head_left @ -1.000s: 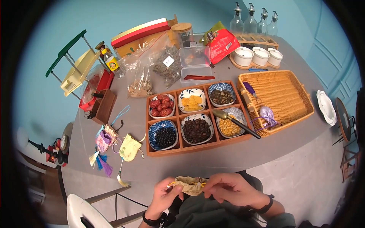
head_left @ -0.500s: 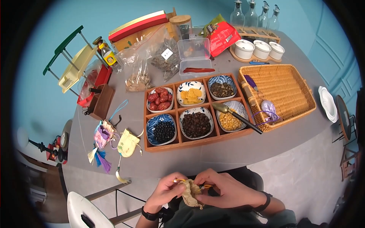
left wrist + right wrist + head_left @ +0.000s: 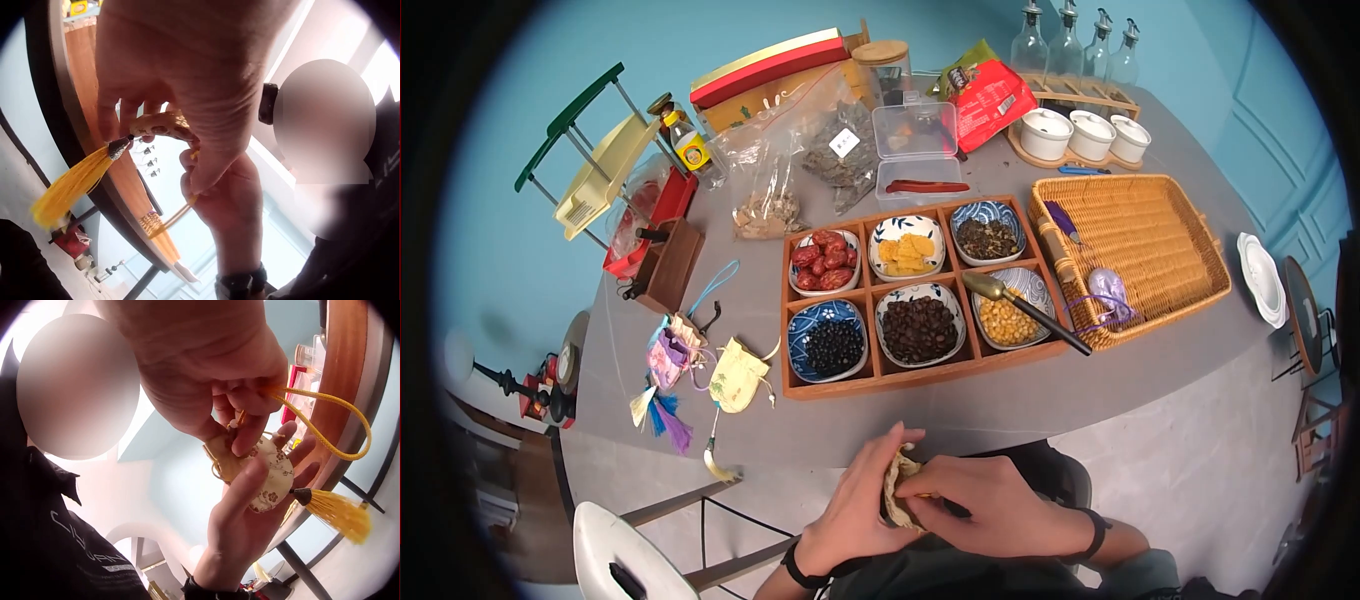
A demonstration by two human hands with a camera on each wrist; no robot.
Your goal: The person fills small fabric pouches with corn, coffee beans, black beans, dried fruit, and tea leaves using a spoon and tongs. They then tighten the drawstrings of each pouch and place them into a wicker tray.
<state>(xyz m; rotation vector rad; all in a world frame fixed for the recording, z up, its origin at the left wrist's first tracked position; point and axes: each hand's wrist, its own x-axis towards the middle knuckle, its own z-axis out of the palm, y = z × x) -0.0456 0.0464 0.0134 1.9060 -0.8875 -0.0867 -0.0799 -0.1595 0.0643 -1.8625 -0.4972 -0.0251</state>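
Pouch (image 3: 275,470) lies aslant lengthwise, tassel (image 3: 339,514) pointing lower right in right-wrist view.

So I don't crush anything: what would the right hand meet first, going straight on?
The right hand would likely meet the patterned pouch first, then the left hand holding it; exact depth between them is unclear.

1. At 12 o'clock from the hands (image 3: 858,508), open desk (image 3: 945,412) gives passage up to the divided tray (image 3: 870,380).
2. At 10 o'clock, pouches (image 3: 738,378) obstruct.
3. Toward 1 o'clock, the scoop handle (image 3: 1048,322) juts past the tray corner, near the basket (image 3: 1150,240).
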